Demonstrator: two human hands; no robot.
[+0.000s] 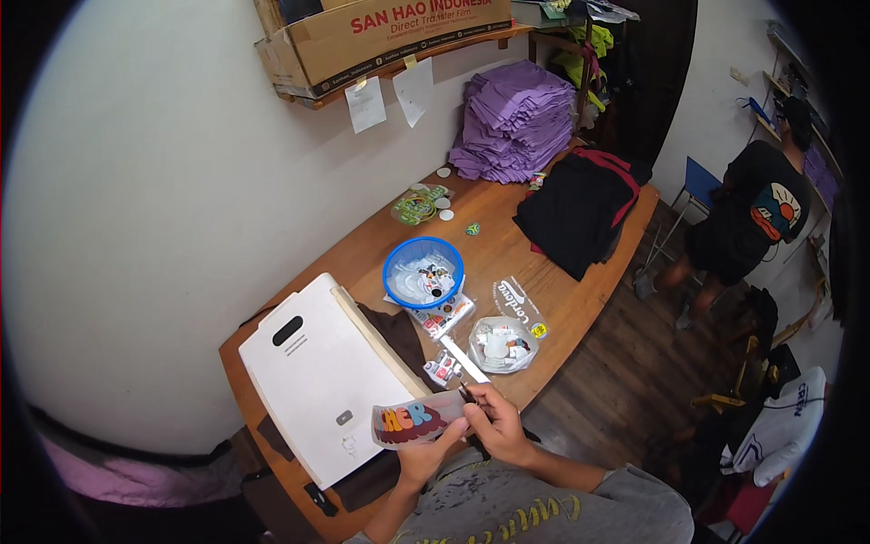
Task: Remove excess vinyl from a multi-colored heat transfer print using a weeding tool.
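Observation:
My left hand (428,456) pinches a translucent transfer film sheet (412,422) printed with big colourful letters, thumb on top near its right end. Close beside it, my right hand (498,428) is closed around a small dark tool with a narrow tip, which looks like scissors (466,393). That tip points up and away from me, by the film's right end. Most of the tool is hidden by my fingers. The film is held over the near corner of a large white flat-topped machine (317,363).
Beyond my hands are a blue basket (386,272) of film cutouts, a clear plastic bag (518,367) of cutouts and a white strip (464,360). Farther back lie black garments (571,208) and a purple fabric stack (512,118). A person (757,195) stands at the right.

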